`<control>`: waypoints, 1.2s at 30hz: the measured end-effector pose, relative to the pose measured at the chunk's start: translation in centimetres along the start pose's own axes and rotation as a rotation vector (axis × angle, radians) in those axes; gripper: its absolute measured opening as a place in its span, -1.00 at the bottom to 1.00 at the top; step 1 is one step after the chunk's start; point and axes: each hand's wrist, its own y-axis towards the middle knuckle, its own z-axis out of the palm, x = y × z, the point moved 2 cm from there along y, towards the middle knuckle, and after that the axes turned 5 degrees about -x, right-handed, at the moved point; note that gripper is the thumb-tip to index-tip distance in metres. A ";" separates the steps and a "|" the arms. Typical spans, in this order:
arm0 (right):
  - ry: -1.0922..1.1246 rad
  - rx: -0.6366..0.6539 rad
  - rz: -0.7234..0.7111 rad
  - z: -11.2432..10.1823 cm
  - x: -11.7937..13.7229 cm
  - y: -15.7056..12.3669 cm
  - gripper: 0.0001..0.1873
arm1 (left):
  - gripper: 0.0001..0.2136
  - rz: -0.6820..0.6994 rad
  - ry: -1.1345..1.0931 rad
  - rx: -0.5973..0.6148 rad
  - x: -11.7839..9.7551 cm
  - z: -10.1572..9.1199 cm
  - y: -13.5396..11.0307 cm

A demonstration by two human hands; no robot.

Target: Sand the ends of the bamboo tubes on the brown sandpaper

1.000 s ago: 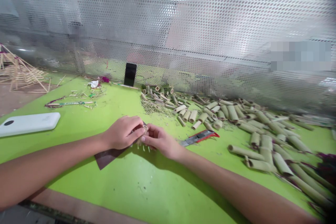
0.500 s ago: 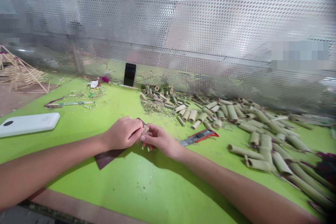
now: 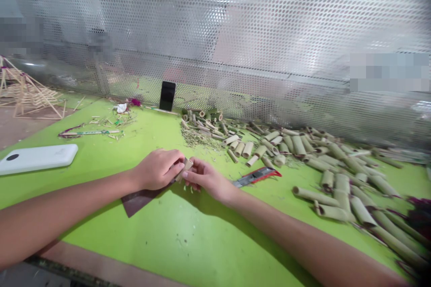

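My left hand (image 3: 158,169) and my right hand (image 3: 205,179) meet at the middle of the green table (image 3: 188,233). Between their fingertips sits a short pale bamboo piece (image 3: 186,164), pinched by both hands. Under my left hand lies a dark brown sheet (image 3: 138,199), flat on the table; the hand presses on it. A red-handled utility knife (image 3: 256,176) lies just right of my right hand, untouched.
Several cut bamboo tubes (image 3: 330,175) are heaped from the centre back to the right edge. A white flat device (image 3: 37,158) lies at the left, a black phone (image 3: 167,95) stands against the perforated metal screen (image 3: 235,45), and a stick frame (image 3: 23,94) sits far left.
The hands stay together in the same spot. The bamboo piece between the fingertips has tilted up a little and shows more.
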 end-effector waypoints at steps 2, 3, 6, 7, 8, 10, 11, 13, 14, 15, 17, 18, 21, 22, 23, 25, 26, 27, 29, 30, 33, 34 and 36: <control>-0.014 0.003 0.006 0.1 0.1 -0.1 -0.58 | -0.77 0.047 0.007 0.018 -0.2 0.0 0.0; -0.018 0.002 0.007 0.2 0.2 -0.1 -0.59 | -0.75 0.071 0.012 0.025 -0.2 0.0 0.0; -0.028 0.009 0.010 0.3 0.2 -0.2 -0.61 | -0.74 0.103 0.019 0.043 -0.2 0.0 0.0; -0.032 0.013 0.012 0.3 0.2 -0.2 -0.62 | -0.74 0.104 0.017 0.048 -0.2 0.0 0.0; -0.035 0.015 0.011 0.3 0.2 -0.2 -0.62 | -0.74 0.104 0.016 0.053 -0.1 0.0 0.0; -0.038 0.016 0.000 0.2 0.0 -0.2 -0.63 | -0.74 0.103 0.017 0.060 -0.1 0.0 0.0; -0.043 0.017 -0.009 0.2 0.0 -0.1 -0.63 | -0.74 0.102 0.019 0.063 -0.1 0.0 0.0; -0.056 0.020 -0.028 0.2 -0.2 -0.1 -0.65 | -0.74 0.100 0.025 0.066 -0.2 0.1 0.0; -0.066 0.020 -0.034 0.1 -0.2 -0.1 -0.66 | -0.73 0.097 0.030 0.068 -0.2 0.1 0.0; -0.073 0.018 -0.038 0.1 -0.3 0.0 -0.66 | -0.73 0.093 0.035 0.068 -0.2 0.1 0.0; -0.073 0.002 -0.039 0.1 -0.4 0.0 -0.67 | -0.73 0.083 0.045 0.071 -0.2 0.1 0.0; -0.071 -0.009 -0.037 0.1 -0.5 0.0 -0.66 | -0.74 0.081 0.049 0.076 -0.1 0.1 0.0; -0.076 -0.030 -0.030 0.1 -0.5 0.0 -0.65 | -0.73 0.107 0.053 0.104 0.0 0.1 0.0; -0.083 -0.029 -0.027 0.1 -0.5 0.0 -0.65 | -0.72 0.123 0.052 0.114 0.0 0.1 0.0; -0.090 -0.025 -0.027 0.2 -0.4 0.0 -0.64 | -0.72 0.138 0.051 0.121 0.0 0.1 0.0; -0.098 -0.016 -0.029 0.2 -0.3 -0.1 -0.62 | -0.72 0.159 0.050 0.130 0.1 0.0 0.0; -0.099 -0.012 -0.031 0.2 -0.3 -0.1 -0.62 | -0.72 0.165 0.049 0.132 0.1 0.0 0.0; -0.098 -0.010 -0.031 0.2 -0.3 -0.2 -0.61 | -0.71 0.168 0.048 0.134 0.2 0.0 0.0; -0.098 -0.010 -0.030 0.2 -0.3 -0.2 -0.60 | -0.71 0.170 0.047 0.139 0.2 0.0 0.0; -0.098 -0.011 -0.028 0.2 -0.3 -0.2 -0.59 | -0.71 0.171 0.049 0.139 0.3 0.0 0.0; -0.102 -0.016 -0.016 0.3 -0.2 -0.2 -0.55 | -0.71 0.177 0.064 0.138 0.3 0.0 0.0; -0.106 -0.016 -0.014 0.3 -0.1 -0.2 -0.54 | -0.72 0.181 0.068 0.138 0.3 0.0 -0.1; -0.119 -0.016 -0.009 0.3 0.0 -0.3 -0.54 | -0.72 0.190 0.070 0.138 0.3 0.1 -0.1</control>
